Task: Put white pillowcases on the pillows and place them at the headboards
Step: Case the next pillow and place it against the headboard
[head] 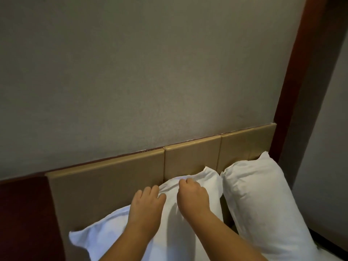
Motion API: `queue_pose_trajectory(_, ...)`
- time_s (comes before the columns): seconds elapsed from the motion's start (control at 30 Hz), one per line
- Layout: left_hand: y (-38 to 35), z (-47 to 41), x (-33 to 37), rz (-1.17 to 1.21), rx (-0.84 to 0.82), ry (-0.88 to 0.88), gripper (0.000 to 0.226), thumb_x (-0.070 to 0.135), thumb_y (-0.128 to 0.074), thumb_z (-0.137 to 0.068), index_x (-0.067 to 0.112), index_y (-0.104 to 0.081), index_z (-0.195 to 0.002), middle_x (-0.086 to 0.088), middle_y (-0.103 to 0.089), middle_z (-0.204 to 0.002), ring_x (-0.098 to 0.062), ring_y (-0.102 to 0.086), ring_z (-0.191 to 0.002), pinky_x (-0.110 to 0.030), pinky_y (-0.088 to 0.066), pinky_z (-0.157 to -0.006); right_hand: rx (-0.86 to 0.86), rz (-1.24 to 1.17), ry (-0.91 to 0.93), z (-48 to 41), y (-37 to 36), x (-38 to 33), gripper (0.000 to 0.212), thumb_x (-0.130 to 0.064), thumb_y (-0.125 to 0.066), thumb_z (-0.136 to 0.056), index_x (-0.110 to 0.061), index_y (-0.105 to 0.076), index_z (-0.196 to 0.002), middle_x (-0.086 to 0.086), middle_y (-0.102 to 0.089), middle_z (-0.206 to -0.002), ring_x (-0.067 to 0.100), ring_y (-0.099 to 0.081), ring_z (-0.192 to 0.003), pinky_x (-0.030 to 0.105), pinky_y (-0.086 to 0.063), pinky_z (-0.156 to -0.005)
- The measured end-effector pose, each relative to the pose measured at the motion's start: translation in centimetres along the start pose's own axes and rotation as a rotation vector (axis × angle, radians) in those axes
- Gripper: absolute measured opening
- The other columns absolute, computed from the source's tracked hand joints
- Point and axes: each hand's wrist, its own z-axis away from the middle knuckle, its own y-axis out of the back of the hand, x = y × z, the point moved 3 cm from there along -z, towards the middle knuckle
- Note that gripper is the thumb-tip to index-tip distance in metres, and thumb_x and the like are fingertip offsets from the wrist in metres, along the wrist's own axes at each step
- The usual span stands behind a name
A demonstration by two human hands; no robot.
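Note:
A white-cased pillow [116, 232] leans against the tan padded headboard [113, 178] at the bottom centre. My left hand [146, 202] rests on its upper edge with the fingers curled over the fabric. My right hand [194, 196] is closed on the pillow's top edge near its upper right corner. A second white-cased pillow [259, 204] stands against the headboard to the right, close beside the first.
A grey wall [150, 72] rises above the headboard. A dark red wooden panel [24, 213] sits left of the headboard, and a dark red wooden post [305, 72] runs up the right side next to a pale wall [329, 147].

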Motion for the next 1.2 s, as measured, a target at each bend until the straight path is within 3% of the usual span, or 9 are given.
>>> queue_pose_trajectory(0.13,1.0,5.8,-0.5,-0.089,-0.121,0.058,0.033,0.021,-0.051,-0.094,0.025,-0.048,-0.127,-0.004,-0.047,-0.133,-0.025,-0.045,-0.12,-0.036,-0.033,-0.101,-0.04,0.025,0.06,5.4,0.6,-2.3,0.031,-0.028,-0.052,-0.095,-0.015,-0.052,-0.124,0.008,-0.058,-0.121,0.023,-0.058,-0.107,0.029,-0.045,-0.091)
queue_pose_trajectory(0.27,2.0,11.1,-0.7,-0.102,-0.156,0.171,0.038,0.028,-0.045,-0.098,0.028,-0.041,-0.135,-0.002,-0.04,-0.145,-0.023,-0.038,-0.131,-0.038,-0.026,-0.112,-0.065,0.002,0.102,10.5,0.9,-4.5,0.026,-0.027,-0.051,-0.096,-0.015,-0.054,-0.119,0.007,-0.059,-0.119,0.021,-0.059,-0.105,0.028,-0.046,-0.09)
queue_pose_trajectory(0.43,2.8,18.5,-1.5,-0.077,-0.196,0.282,0.033,0.023,-0.042,-0.094,0.024,-0.046,-0.127,-0.002,-0.047,-0.13,-0.022,-0.044,-0.118,-0.033,-0.036,-0.096,-0.061,-0.06,0.123,15.4,1.1,-6.8,0.017,-0.015,-0.048,-0.094,-0.015,-0.057,-0.109,0.005,-0.06,-0.112,0.02,-0.06,-0.1,0.027,-0.045,-0.083)
queue_pose_trajectory(0.6,1.5,25.2,-3.1,-0.064,-0.311,0.417,0.035,0.024,-0.044,-0.091,0.023,-0.048,-0.125,-0.002,-0.046,-0.13,-0.024,-0.041,-0.122,-0.036,-0.033,-0.099,-0.084,-0.088,0.114,19.9,-0.5,-8.5,0.027,-0.018,-0.04,-0.098,-0.016,-0.054,-0.12,0.005,-0.057,-0.122,0.023,-0.058,-0.11,0.029,-0.044,-0.091)
queue_pose_trajectory(0.7,0.5,27.8,-3.5,-0.068,-0.346,0.414,0.032,0.025,-0.046,-0.092,0.022,-0.048,-0.124,-0.003,-0.048,-0.128,-0.023,-0.043,-0.12,-0.035,-0.034,-0.097,-0.102,-0.051,0.121,22.5,-2.0,-9.8,0.026,-0.015,-0.037,-0.097,-0.015,-0.053,-0.118,0.006,-0.058,-0.12,0.023,-0.058,-0.108,0.029,-0.042,-0.081)
queue_pose_trajectory(0.83,-1.0,31.4,-4.3,-0.044,-0.409,0.373,0.032,0.023,-0.049,-0.092,0.022,-0.048,-0.123,-0.005,-0.048,-0.127,-0.024,-0.043,-0.118,-0.035,-0.035,-0.096,-0.154,-0.041,0.09,25.6,-3.8,-12.0,0.012,-0.01,-0.039,-0.093,-0.019,-0.045,-0.09,0.007,-0.06,-0.111,0.026,-0.058,-0.092,0.028,-0.031,-0.07)
queue_pose_trajectory(0.93,-2.0,34.7,-5.6,-0.012,-0.442,0.332,0.033,0.023,-0.046,-0.092,0.021,-0.047,-0.125,-0.005,-0.047,-0.128,-0.024,-0.043,-0.118,-0.035,-0.035,-0.098,-0.2,-0.027,0.029,28.0,-5.7,-14.4,0.024,-0.007,-0.039,-0.091,-0.019,-0.029,-0.072,0.008,-0.057,-0.103,0.029,-0.059,-0.1,0.031,-0.034,-0.07)
queue_pose_trajectory(1.07,-3.1,38.5,-8.6,0.016,-0.472,0.31,0.035,0.025,-0.049,-0.091,0.022,-0.047,-0.126,-0.005,-0.048,-0.128,-0.023,-0.044,-0.118,-0.035,-0.036,-0.098,-0.255,0.019,0.005,31.9,-8.6,-18.5,0.02,-0.009,-0.04,-0.091,-0.017,-0.053,-0.103,0.006,-0.058,-0.113,0.027,-0.058,-0.106,0.032,-0.045,-0.084)
queue_pose_trajectory(1.2,-3.6,40.5,-11.0,0.044,-0.451,0.315,0.033,0.027,-0.05,-0.092,0.023,-0.047,-0.125,-0.005,-0.05,-0.127,-0.023,-0.046,-0.117,-0.034,-0.038,-0.097,-0.341,0.06,-0.026,34.5,-10.9,-21.2,0.028,-0.014,-0.042,-0.094,-0.015,-0.054,-0.12,0.007,-0.059,-0.123,0.026,-0.058,-0.113,0.035,-0.045,-0.094)
